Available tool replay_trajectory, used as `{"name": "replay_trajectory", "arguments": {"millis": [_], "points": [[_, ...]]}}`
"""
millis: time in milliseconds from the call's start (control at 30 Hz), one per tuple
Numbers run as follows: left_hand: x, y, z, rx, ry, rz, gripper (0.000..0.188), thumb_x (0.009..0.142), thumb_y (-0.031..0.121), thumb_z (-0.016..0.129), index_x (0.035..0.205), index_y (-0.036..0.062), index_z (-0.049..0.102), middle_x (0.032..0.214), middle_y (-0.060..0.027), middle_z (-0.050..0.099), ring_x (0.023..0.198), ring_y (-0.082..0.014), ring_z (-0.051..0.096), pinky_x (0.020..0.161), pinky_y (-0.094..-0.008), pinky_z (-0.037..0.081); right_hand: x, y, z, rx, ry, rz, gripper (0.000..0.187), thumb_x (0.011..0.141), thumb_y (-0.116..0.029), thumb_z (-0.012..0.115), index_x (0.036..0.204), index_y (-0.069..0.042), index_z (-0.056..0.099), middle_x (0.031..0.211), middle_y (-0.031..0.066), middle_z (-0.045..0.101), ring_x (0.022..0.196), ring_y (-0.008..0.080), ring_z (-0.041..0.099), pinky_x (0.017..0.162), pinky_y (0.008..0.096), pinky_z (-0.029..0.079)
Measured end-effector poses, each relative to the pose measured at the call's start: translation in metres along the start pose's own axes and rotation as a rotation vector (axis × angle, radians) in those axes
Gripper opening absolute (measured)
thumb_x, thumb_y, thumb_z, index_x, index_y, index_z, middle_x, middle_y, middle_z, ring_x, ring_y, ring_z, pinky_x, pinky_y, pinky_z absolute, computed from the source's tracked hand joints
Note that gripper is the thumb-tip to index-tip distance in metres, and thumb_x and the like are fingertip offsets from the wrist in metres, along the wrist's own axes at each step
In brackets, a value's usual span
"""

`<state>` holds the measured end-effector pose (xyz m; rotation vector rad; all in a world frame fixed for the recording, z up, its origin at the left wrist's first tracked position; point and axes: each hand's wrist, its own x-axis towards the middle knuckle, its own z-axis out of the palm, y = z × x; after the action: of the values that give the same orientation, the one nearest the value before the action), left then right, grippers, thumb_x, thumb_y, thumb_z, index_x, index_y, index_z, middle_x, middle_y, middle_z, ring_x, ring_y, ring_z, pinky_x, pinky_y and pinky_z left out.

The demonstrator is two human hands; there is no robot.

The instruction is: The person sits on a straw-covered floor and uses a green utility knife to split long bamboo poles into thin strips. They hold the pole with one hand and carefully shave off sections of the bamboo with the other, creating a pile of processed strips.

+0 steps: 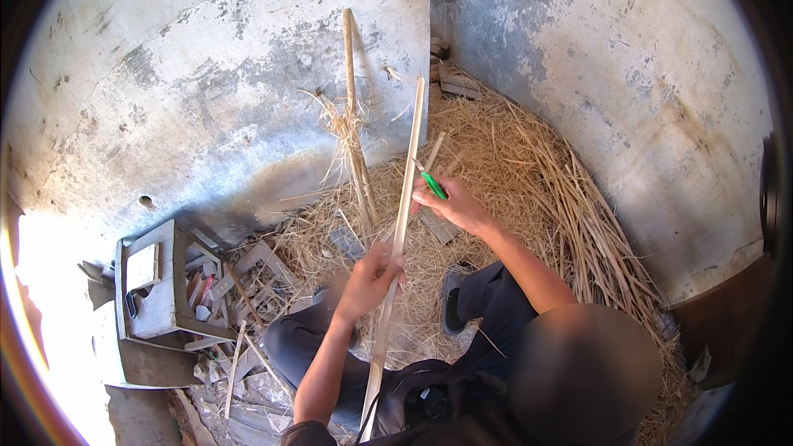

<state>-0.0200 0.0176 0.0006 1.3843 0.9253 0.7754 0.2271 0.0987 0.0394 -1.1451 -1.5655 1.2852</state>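
A long, pale split strip of bamboo or wood (415,128) slants up from my lap toward the wall corner. My left hand (368,282) is closed round it about midway, above my knees. Farther up, my right hand (459,208) grips a small knife with a green handle (434,187). Its narrow blade points up and left, close against the strip's right edge; whether it touches cannot be made out. Some of the right fingers are hidden behind the strip and the knife.
Straw and shavings (504,144) cover the floor around my feet, with long thin canes (591,227) along the right wall. A stick (349,58) leans on the wall ahead, wrapped with shavings. At left, a worn wooden stool (165,314) lies on its side beside scrap wood.
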Motion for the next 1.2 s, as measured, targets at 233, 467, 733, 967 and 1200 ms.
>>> {"name": "replay_trajectory", "arguments": {"millis": [233, 467, 733, 967, 1200], "points": [[-0.007, 0.021, 0.038, 0.726, 0.372, 0.668, 0.035, 0.092, 0.014, 0.077, 0.121, 0.0038, 0.061, 0.092, -0.0092, 0.069, 0.082, -0.0259, 0.069, 0.07, -0.0372, 0.055, 0.008, 0.025, 0.0, -0.043, 0.055, -0.007, 0.038, 0.096, -0.044, 0.076, 0.101, -0.006, 0.071, 0.075, 0.001, 0.068, 0.064, 0.0083, 0.053, 0.06, 0.0281, 0.04], [-0.052, -0.034, 0.143, 0.923, -0.688, 0.848, 0.033, 0.087, 0.019, 0.068, 0.118, 0.0062, 0.064, 0.114, -0.0107, 0.063, 0.113, -0.0266, 0.062, 0.089, -0.039, 0.052, 0.014, 0.03, 0.001, -0.078, 0.051, 0.015, 0.039, 0.094, -0.046, 0.076, 0.096, -0.007, 0.069, 0.074, 0.0009, 0.067, 0.061, 0.0083, 0.052, 0.06, 0.0277, 0.039], [-0.028, -0.034, 0.146, 0.593, -0.587, 0.744, 0.038, 0.088, 0.013, 0.064, 0.126, 0.0069, 0.061, 0.114, -0.0093, 0.06, 0.111, -0.0259, 0.061, 0.09, -0.0393, 0.053, 0.008, 0.019, 0.001, -0.055, 0.055, 0.019, 0.037, 0.094, -0.046, 0.077, 0.092, -0.01, 0.067, 0.069, -0.0027, 0.062, 0.06, 0.0074, 0.049, 0.058, 0.0278, 0.036], [-0.012, -0.068, 0.144, 0.967, -0.543, 0.931, 0.031, 0.091, 0.014, 0.061, 0.122, 0.0095, 0.063, 0.113, -0.0058, 0.059, 0.108, -0.0236, 0.06, 0.089, -0.0377, 0.054, 0.012, 0.03, -0.001, -0.056, 0.037, 0.018, 0.034, 0.096, -0.041, 0.075, 0.095, -0.008, 0.07, 0.074, 0.0012, 0.069, 0.063, 0.0084, 0.052, 0.064, 0.0308, 0.041], [-0.013, -0.077, 0.157, 1.082, -0.583, 0.991, 0.018, 0.09, 0.017, 0.062, 0.106, 0.0103, 0.067, 0.103, -0.0039, 0.06, 0.101, -0.0197, 0.061, 0.082, -0.0334, 0.054, 0.011, 0.025, -0.001, -0.139, 0.019, 0.038, 0.033, 0.094, -0.036, 0.075, 0.104, -0.004, 0.073, 0.077, 0.0004, 0.07, 0.074, 0.0102, 0.058, 0.074, 0.0325, 0.044]]}}
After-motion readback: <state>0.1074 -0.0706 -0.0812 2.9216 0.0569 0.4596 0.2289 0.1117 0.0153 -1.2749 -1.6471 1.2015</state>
